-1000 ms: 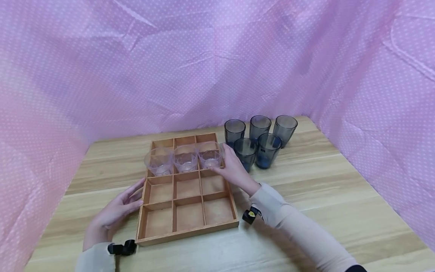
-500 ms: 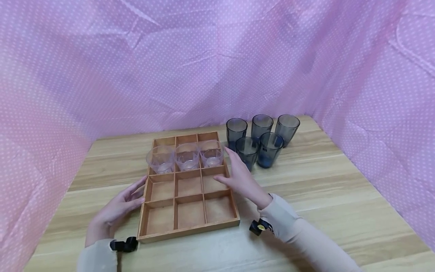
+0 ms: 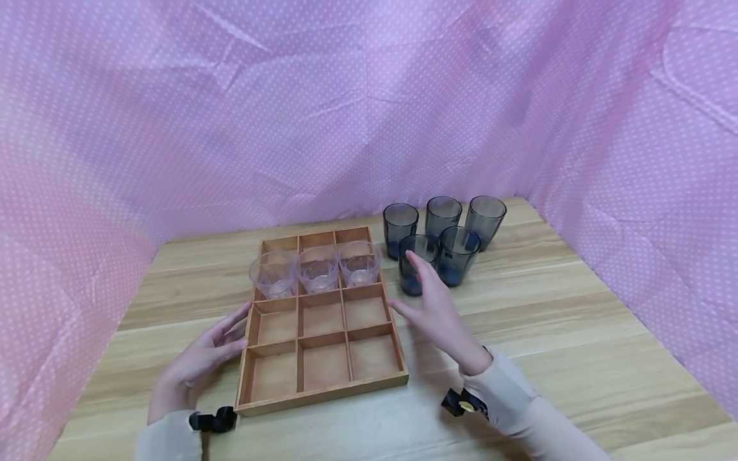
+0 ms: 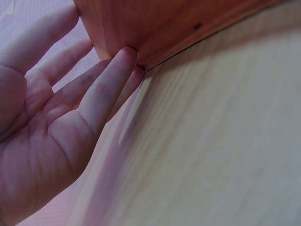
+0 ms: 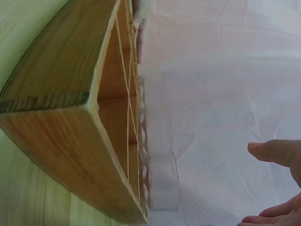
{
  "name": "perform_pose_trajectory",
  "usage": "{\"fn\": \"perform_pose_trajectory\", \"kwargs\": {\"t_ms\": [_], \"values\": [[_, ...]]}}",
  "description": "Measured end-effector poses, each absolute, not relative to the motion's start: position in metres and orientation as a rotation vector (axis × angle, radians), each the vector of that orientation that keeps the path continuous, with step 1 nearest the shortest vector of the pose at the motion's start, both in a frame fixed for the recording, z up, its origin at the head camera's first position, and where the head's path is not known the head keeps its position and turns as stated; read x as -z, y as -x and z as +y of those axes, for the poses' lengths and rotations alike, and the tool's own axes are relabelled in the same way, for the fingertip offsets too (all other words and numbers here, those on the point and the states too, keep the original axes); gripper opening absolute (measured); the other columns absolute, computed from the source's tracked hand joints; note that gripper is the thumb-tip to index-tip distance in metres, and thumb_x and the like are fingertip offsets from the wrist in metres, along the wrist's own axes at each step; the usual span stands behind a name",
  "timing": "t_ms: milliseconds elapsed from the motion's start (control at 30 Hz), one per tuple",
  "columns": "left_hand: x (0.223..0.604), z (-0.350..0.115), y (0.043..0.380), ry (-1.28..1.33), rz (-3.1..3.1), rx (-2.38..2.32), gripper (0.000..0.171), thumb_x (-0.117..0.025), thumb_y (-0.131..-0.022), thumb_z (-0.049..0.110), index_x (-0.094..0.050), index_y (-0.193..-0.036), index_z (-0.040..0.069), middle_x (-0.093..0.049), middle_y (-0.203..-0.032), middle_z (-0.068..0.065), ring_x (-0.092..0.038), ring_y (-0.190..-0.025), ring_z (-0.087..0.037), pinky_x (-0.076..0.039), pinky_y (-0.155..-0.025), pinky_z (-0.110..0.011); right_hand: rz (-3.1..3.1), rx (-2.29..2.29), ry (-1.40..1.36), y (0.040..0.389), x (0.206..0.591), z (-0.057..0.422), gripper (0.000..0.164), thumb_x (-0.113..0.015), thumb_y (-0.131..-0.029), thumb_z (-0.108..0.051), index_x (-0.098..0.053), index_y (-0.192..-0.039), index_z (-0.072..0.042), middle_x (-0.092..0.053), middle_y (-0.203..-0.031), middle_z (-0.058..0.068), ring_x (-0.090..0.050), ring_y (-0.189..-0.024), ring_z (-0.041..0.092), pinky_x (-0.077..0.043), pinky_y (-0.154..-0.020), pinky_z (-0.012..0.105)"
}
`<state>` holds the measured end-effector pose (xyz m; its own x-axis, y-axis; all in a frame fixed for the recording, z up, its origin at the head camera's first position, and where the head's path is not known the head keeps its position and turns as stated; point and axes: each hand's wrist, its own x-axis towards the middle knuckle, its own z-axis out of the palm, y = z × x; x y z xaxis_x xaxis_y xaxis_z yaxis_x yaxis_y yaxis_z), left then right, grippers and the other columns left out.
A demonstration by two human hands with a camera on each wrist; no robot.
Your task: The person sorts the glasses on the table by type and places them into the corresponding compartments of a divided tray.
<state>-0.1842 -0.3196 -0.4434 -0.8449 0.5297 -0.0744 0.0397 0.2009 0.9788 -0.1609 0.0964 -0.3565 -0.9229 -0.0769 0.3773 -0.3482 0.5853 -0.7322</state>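
Note:
A wooden divided tray (image 3: 323, 358) lies on the table, with three clear cups standing in one row of its compartments: a left cup (image 3: 273, 275), a middle cup (image 3: 318, 272) and a right cup (image 3: 360, 266). My left hand (image 3: 202, 355) rests its fingertips against the tray's left side; the left wrist view shows thumb and fingers (image 4: 106, 89) touching the wooden wall, fairly straight. My right hand (image 3: 435, 314) is beside the tray's right edge, fingers spread and nothing in them. Just beyond its fingertips stands the nearest smoky grey glass (image 3: 416, 275), which the hand partly overlaps.
Several more smoky glasses stand upright at the back right, among them a front one (image 3: 458, 262), a back left one (image 3: 400, 230) and a far right one (image 3: 486, 221). Pink dotted cloth (image 3: 323, 128) hangs behind and around the wooden table (image 3: 576, 333).
My right hand has let go of the right clear cup, which stays in its compartment. The hand has moved right, towards the grey glasses. My left hand has stayed at the tray.

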Motion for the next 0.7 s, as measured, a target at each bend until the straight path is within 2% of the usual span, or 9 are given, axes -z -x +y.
{"fn": "perform_pose_trajectory", "kwargs": {"t_ms": [233,700], "values": [[0.443,-0.32,0.183,-0.547,2.07,-1.703,0.073,-0.051,-0.098,0.003,-0.007,-0.156,0.01,0.007,-0.155,-0.031,-0.038,-0.121,0.02,-0.04,-0.096,-0.007,-2.404,-1.301,-0.256,0.164,0.361,0.112,0.078,-0.081,-0.075,-0.002,-0.038,-0.14,0.01,-0.046,-0.138,0.027,-0.045,-0.13,0.041,-0.043,-0.107,0.051],[0.443,-0.32,0.184,-0.517,2.076,-1.697,0.075,-0.053,-0.097,0.005,-0.008,-0.156,0.011,0.009,-0.157,-0.029,-0.037,-0.119,0.022,-0.038,-0.097,-0.007,-2.419,-1.404,-0.061,0.175,0.362,0.129,0.085,-0.079,-0.078,-0.003,-0.029,-0.145,0.008,-0.035,-0.148,0.024,-0.035,-0.14,0.035,-0.036,-0.115,0.046]]}}
